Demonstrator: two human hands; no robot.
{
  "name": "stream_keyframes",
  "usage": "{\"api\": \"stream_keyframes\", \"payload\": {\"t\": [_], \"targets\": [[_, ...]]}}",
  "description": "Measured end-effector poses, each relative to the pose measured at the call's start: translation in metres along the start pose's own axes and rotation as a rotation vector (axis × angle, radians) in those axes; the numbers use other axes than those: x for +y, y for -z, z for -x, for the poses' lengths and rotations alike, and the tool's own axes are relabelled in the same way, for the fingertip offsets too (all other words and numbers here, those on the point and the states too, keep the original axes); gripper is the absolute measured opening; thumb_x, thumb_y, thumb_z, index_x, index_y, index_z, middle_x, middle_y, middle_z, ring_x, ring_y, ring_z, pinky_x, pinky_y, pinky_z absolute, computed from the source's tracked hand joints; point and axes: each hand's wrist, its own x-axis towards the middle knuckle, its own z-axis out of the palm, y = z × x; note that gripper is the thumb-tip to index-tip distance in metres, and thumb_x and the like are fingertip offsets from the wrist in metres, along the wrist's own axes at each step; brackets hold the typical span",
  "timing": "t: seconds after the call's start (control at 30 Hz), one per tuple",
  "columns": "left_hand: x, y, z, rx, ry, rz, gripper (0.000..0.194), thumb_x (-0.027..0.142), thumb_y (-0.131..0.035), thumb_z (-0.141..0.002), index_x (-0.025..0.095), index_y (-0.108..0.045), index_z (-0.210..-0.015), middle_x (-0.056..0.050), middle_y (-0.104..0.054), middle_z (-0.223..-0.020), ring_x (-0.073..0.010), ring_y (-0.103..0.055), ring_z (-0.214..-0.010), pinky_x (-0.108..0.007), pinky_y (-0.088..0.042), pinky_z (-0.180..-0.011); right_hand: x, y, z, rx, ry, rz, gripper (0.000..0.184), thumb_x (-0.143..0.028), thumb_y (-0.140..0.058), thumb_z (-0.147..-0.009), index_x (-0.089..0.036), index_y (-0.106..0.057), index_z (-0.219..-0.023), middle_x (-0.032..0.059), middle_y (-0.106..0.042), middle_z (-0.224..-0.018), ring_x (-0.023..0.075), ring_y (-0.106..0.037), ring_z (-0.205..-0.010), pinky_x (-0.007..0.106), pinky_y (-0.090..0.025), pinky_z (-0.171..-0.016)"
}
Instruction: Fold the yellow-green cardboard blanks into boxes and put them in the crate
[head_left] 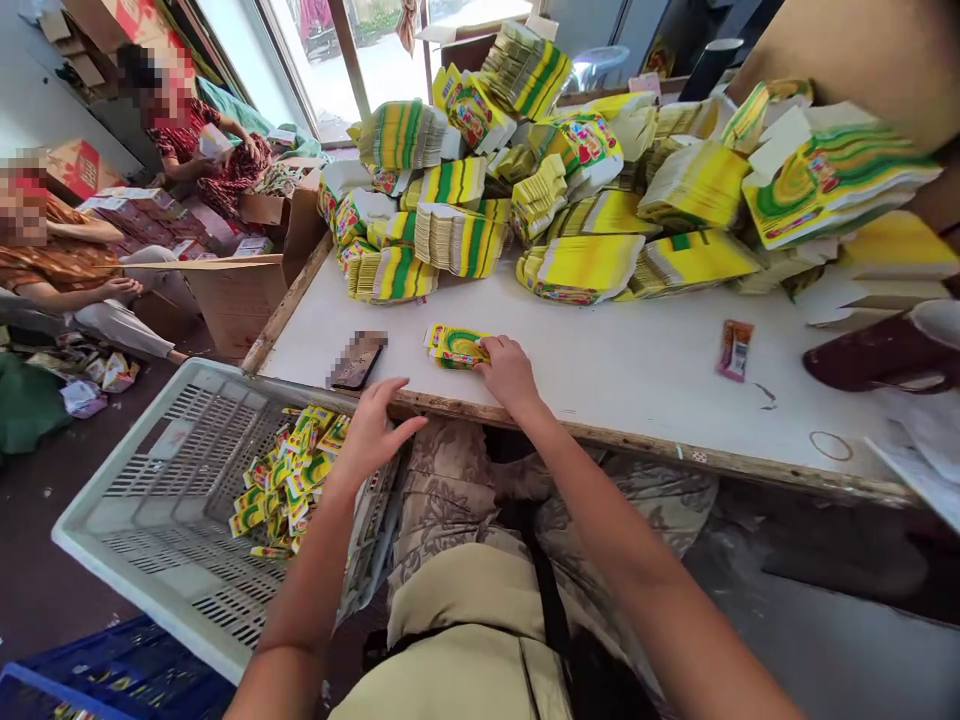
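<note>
My right hand (508,372) rests on the white table (615,370) near its front edge, fingers closed on a small yellow-green packet (452,346). My left hand (373,430) hovers open over the rim of a white plastic crate (161,500), fingers spread and holding nothing. Inside the crate lie several small yellow-green packets (289,475). A dark phone (358,361) lies on the table just left of the packet in my right hand.
Big stacks of flat yellow-green cartons (570,190) fill the table's far half. A small orange sachet (735,349) and a rubber band (830,446) lie at right. Two other people sit at left among cardboard boxes (240,290). A blue crate (112,675) stands at bottom left.
</note>
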Motion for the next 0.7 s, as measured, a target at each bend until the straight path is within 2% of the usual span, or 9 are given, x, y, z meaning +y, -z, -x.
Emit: {"api": "stream_keyframes", "payload": {"t": [0.07,0.13,0.2,0.27,0.33,0.4,0.57,0.7], "targets": [[0.011,-0.018,-0.045,-0.043,-0.13,0.001,0.062,0.042,-0.068,-0.082,0.023,-0.044,-0.136,-0.012,-0.053,-0.138,-0.0259,-0.047,-0.131,-0.043,-0.039,-0.11,-0.001,0.001,0.001,-0.007,0.003,0.028,0.025,-0.01,-0.062,-0.083,-0.015,-0.062,-0.108,0.016,-0.064,-0.108,0.0316,-0.056,-0.102,0.045,-0.044,-0.092],[0.014,-0.034,-0.088,-0.123,-0.221,-0.089,0.083,0.04,-0.079,-0.072,0.02,-0.038,-0.141,-0.015,-0.046,-0.144,-0.0299,-0.041,-0.135,-0.046,-0.034,-0.112,-0.001,0.0,0.001,-0.009,0.015,0.055,0.025,-0.01,-0.06,-0.084,-0.015,-0.061,-0.108,0.0156,-0.064,-0.107,0.0309,-0.057,-0.1,0.044,-0.045,-0.09],[0.008,-0.048,-0.124,-0.227,-0.218,-0.248,0.1,0.037,-0.088,-0.057,0.016,-0.038,-0.141,-0.02,-0.041,-0.147,-0.0363,-0.037,-0.137,-0.05,-0.03,-0.113,0.0,0.0,-0.001,-0.01,0.032,0.073,0.025,-0.011,-0.057,-0.085,-0.015,-0.061,-0.109,0.0153,-0.065,-0.107,0.0303,-0.057,-0.1,0.043,-0.045,-0.089],[-0.001,-0.058,-0.146,-0.321,-0.185,-0.346,0.099,0.04,-0.09,-0.052,0.016,-0.044,-0.136,-0.02,-0.049,-0.138,-0.0377,-0.043,-0.13,-0.05,-0.033,-0.108,0.002,0.002,-0.001,-0.016,0.051,0.08,0.025,-0.012,-0.057,-0.085,-0.015,-0.061,-0.109,0.0153,-0.065,-0.108,0.0301,-0.058,-0.1,0.043,-0.046,-0.088],[-0.008,-0.066,-0.152,-0.349,-0.152,-0.373,0.09,0.047,-0.088,-0.054,0.016,-0.05,-0.13,-0.018,-0.055,-0.128,-0.0363,-0.049,-0.121,-0.047,-0.038,-0.101,0.005,0.006,0.001,-0.028,0.065,0.073,0.025,-0.012,-0.058,-0.084,-0.015,-0.061,-0.109,0.0154,-0.066,-0.108,0.0301,-0.058,-0.101,0.043,-0.047,-0.089],[-0.008,-0.074,-0.143,-0.323,-0.12,-0.371,0.085,0.053,-0.085,-0.057,0.016,-0.052,-0.126,-0.018,-0.055,-0.124,-0.0363,-0.049,-0.117,-0.046,-0.041,-0.096,0.01,0.013,0.008,-0.044,0.075,0.055,0.026,-0.012,-0.059,-0.083,-0.016,-0.061,-0.109,0.0145,-0.066,-0.108,0.0299,-0.059,-0.101,0.044,-0.048,-0.09],[0.011,-0.089,-0.108,-0.337,-0.145,-0.305,0.083,0.062,-0.079,-0.062,0.017,-0.052,-0.126,-0.016,-0.055,-0.123,-0.0352,-0.049,-0.115,-0.044,-0.042,-0.095,0.025,0.035,0.046,-0.085,0.088,0.024,0.027,-0.014,-0.058,-0.084,-0.019,-0.06,-0.11,0.0125,-0.065,-0.105,0.0301,-0.06,-0.101,0.045,-0.05,-0.089],[0.019,-0.094,-0.107,-0.392,-0.167,-0.239,0.083,0.058,-0.079,-0.065,0.018,-0.049,-0.131,-0.017,-0.054,-0.127,-0.036,-0.049,-0.119,-0.046,-0.041,-0.098,0.025,0.042,0.062,-0.052,0.059,0.001,0.03,-0.017,-0.06,-0.083,-0.02,-0.055,-0.112,0.0125,-0.064,-0.102,0.0304,-0.06,-0.098,0.046,-0.05,-0.087]]}}
